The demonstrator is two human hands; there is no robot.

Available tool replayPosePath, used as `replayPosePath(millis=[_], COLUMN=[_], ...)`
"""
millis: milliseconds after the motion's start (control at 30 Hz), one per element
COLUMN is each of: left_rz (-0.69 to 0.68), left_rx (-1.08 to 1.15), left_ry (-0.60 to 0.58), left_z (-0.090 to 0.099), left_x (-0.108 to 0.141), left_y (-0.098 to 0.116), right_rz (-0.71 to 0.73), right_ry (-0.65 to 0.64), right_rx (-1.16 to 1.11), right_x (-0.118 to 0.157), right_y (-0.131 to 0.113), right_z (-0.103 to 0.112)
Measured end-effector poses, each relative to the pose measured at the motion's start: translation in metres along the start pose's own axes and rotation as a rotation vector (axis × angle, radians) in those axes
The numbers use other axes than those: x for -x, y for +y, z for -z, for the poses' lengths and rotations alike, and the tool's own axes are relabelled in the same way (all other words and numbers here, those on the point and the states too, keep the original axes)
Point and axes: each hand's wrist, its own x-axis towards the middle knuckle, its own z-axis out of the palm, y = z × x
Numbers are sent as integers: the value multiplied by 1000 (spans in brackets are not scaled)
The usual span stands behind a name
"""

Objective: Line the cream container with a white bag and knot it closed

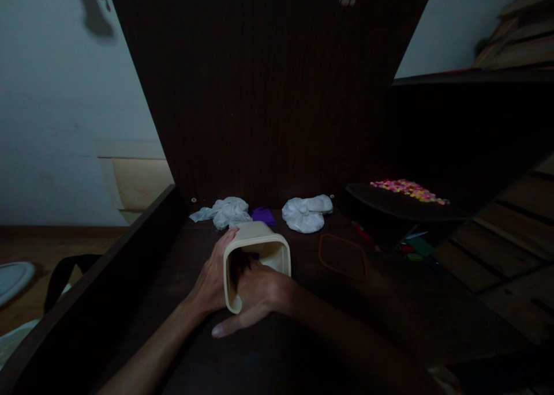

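Observation:
A cream plastic container (283,251) lies tipped on its side over the dark wooden surface, its rounded-square mouth facing me. My left hand (214,271) is wrapped around its left side and holds it. Through the mouth reaches my right hand (262,285), with its thumb stretched out below the rim, apart from the fingers. Those fingers are mostly hidden in the container. Something dark shows by the fingertips inside, too dim to make out.
Behind the container lie a crumpled whitish plastic bag (231,211), a purple piece (263,215) and a knotted white bag (306,213). A reddish-brown square ring (343,256) lies to the right. Small colourful pieces (409,190) rest on a dark corner shelf (389,206).

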Motion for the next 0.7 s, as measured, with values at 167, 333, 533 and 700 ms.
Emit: replayPosePath(millis=[167, 333, 533, 700], left_rz=[-13, -37, -73, -60], left_rx=[-54, -31, -37, -41], left_ry=[10, 22, 37, 40], left_z=[1, 2, 1, 2], left_x=[-3, -6, -7, -8], left_y=[5, 6, 7, 9], right_rz=[12, 41, 99, -33], right_ry=[-30, 5, 64, 34], right_rx=[-59, -38, -41, -56], right_x=[20, 61, 95, 87], right_y=[-7, -15, -14, -9], right_z=[6, 13, 9, 5])
